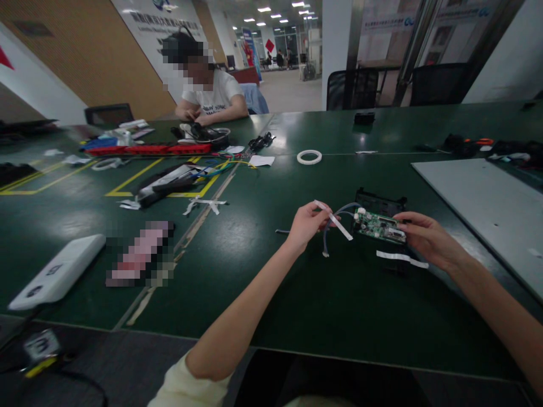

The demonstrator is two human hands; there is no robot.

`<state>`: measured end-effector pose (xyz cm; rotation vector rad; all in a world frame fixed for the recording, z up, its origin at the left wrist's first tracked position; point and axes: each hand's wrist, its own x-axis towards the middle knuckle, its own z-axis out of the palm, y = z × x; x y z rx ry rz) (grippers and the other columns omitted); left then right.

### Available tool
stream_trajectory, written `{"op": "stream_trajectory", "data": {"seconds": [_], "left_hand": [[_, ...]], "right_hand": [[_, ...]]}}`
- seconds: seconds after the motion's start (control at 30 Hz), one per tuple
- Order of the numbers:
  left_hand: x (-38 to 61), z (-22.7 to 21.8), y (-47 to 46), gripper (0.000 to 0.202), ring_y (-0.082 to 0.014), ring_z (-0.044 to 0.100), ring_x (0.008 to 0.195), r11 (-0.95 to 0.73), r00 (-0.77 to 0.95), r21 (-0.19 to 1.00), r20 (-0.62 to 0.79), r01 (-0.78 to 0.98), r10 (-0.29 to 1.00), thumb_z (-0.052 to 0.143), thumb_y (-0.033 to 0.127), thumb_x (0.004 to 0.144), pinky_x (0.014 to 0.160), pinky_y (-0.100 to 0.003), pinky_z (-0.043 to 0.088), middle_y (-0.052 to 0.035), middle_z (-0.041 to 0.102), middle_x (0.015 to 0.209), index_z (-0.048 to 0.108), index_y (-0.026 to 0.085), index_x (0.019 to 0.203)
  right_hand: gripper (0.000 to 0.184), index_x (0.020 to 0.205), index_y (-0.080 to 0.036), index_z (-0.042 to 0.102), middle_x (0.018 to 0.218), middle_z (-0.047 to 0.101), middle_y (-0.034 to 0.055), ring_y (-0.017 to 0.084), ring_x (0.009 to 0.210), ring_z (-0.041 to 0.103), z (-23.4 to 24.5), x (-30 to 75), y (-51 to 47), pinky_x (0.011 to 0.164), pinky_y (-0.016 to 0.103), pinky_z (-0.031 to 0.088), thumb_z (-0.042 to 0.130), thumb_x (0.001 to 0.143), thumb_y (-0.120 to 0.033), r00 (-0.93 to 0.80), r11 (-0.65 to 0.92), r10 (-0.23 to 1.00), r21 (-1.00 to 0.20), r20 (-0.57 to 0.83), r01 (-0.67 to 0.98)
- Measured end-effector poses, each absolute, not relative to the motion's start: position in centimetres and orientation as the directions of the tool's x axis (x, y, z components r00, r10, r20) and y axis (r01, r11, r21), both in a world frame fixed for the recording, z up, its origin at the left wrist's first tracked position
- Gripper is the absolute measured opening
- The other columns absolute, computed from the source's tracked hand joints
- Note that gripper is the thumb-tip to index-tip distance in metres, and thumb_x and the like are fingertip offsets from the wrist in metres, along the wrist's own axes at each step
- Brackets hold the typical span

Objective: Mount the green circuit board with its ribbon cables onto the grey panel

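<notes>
My left hand (pixel 306 225) is pinched shut on a strip of white tape (pixel 335 219) held above the green table (pixel 297 294). A thin grey cable (pixel 335 217) curves from near that hand to a small green circuit board (pixel 377 226). My right hand (pixel 424 237) grips the board's right end, holding it just above the table. Another white tape strip (pixel 402 258) lies on the table below the board. A black plastic housing (pixel 380 200) sits right behind the board.
A roll of white tape (pixel 309 157) lies further back. A grey panel (pixel 487 209) lies at right, a white device (pixel 57 272) at left. Another person (pixel 210 93) sits at the far side behind red trays (pixel 148 150) and cables. Black chairs (pixel 352 87) stand behind the table.
</notes>
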<state>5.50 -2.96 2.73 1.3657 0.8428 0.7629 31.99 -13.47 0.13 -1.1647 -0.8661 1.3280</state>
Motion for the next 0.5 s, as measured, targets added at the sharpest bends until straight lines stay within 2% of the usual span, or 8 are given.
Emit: {"op": "stream_trajectory", "data": {"seconds": [0.17,0.3,0.4,0.5], "left_hand": [[5.5,3.3,-3.3,0.013,-0.0114,0.066,0.071,0.024,0.493,0.996,-0.063,0.085,0.868,0.054,0.028,0.086,0.058,-0.021,0.046,-0.0057,0.070,0.085,0.055,0.016,0.092],[5.4,3.7,-3.5,0.020,-0.0101,0.064,0.066,0.028,0.494,0.993,-0.083,0.117,0.866,0.055,0.029,0.086,0.056,-0.020,0.045,-0.0058,0.070,0.084,0.056,0.017,0.102],[5.3,4.1,-3.5,0.026,-0.0101,0.064,0.068,0.042,0.495,0.995,-0.081,0.089,0.865,0.056,0.031,0.085,0.056,-0.020,0.045,-0.0069,0.071,0.089,0.057,0.018,0.108],[5.1,4.5,-3.4,0.026,-0.0112,0.065,0.074,0.079,0.515,0.992,-0.119,0.099,0.849,0.058,0.033,0.083,0.059,-0.022,0.046,-0.0084,0.070,0.096,0.061,0.017,0.104]], "right_hand": [[0.024,0.089,-0.028,0.071,0.090,0.068,-0.0005,0.016,0.084,0.062,0.3,31.9,-13.6,0.074,0.027,0.051,0.077,0.065,-0.027,0.106,-0.117,0.983,-0.959,-0.148,-0.258],[0.023,0.089,-0.029,0.071,0.089,0.068,-0.0007,0.015,0.082,0.062,0.5,31.8,-13.7,0.072,0.026,0.051,0.076,0.066,-0.026,0.101,-0.123,0.983,-0.955,-0.155,-0.269],[0.023,0.089,-0.029,0.071,0.090,0.068,-0.0004,0.015,0.082,0.061,0.6,31.7,-13.7,0.072,0.026,0.051,0.076,0.067,-0.026,0.095,-0.118,0.984,-0.954,-0.150,-0.277],[0.024,0.089,-0.029,0.071,0.089,0.068,-0.0002,0.016,0.082,0.062,0.5,31.8,-13.7,0.072,0.028,0.052,0.076,0.066,-0.025,0.093,-0.111,0.985,-0.953,-0.142,-0.282]]}}
